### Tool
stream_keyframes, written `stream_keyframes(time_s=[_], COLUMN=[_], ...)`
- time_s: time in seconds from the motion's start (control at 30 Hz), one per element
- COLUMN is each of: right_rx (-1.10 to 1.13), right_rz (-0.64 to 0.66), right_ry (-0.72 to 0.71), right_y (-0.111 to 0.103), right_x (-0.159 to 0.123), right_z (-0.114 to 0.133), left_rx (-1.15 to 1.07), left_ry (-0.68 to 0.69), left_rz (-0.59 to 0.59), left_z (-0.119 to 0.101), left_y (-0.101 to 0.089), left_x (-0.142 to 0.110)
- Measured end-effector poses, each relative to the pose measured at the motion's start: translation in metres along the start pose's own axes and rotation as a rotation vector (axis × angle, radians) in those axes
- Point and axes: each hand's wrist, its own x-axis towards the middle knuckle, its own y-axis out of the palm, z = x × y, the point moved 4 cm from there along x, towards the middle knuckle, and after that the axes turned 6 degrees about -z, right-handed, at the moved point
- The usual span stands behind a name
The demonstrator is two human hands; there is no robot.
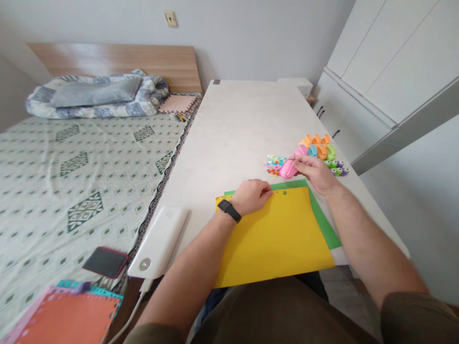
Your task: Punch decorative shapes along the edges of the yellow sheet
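My right hand (311,171) is closed round a pink craft punch (287,168), held just beyond the top edge of a yellow sheet (276,234). Small shapes are cut out along that edge. A green sheet (324,217) lies under the yellow one and shows at its top and right. My left hand (251,195), with a dark band at the wrist, rests on the yellow sheet's top edge. Its fingers are curled in and the thumb is pressed to them; what they pinch, if anything, is hidden. Tiny coloured paper cutouts (274,165) lie beside the punch.
More punches (317,145) in orange, blue and green stand at the table's right edge, by green and purple pieces with eyes (337,167). A white power bank (159,241) with a cable lies left. Orange punched sheets (75,315) and a dark tablet (105,262) are on the bed.
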Motion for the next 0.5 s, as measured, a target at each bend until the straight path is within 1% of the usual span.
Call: stream_keyframes(time_s=[0.13, 0.27, 0.37, 0.43, 0.5], right_rx=[0.061, 0.096, 0.076, 0.050, -0.002], right_rz=[-0.020, 0.006, 0.072, 0.141, 0.212], right_ry=[0.019, 0.013, 0.008, 0.001, -0.034], right_y=[0.005, 0.021, 0.047, 0.072, 0.102], right_x=[0.003, 0.010, 0.019, 0.027, 0.037], right_z=[0.000, 0.009, 0.026, 0.040, 0.053], left_rx=[0.009, 0.007, 0.007, 0.006, 0.009], left_ry=[-0.005, -0.012, -0.032, -0.034, -0.043], left_rz=[-0.004, 0.003, 0.010, 0.011, 0.016], left_z=[0.001, 0.002, 0.001, -0.001, -0.002], left_y=[0.001, 0.001, 0.000, -0.002, -0.002], left_x=[0.000, -0.001, -0.003, -0.004, -0.004])
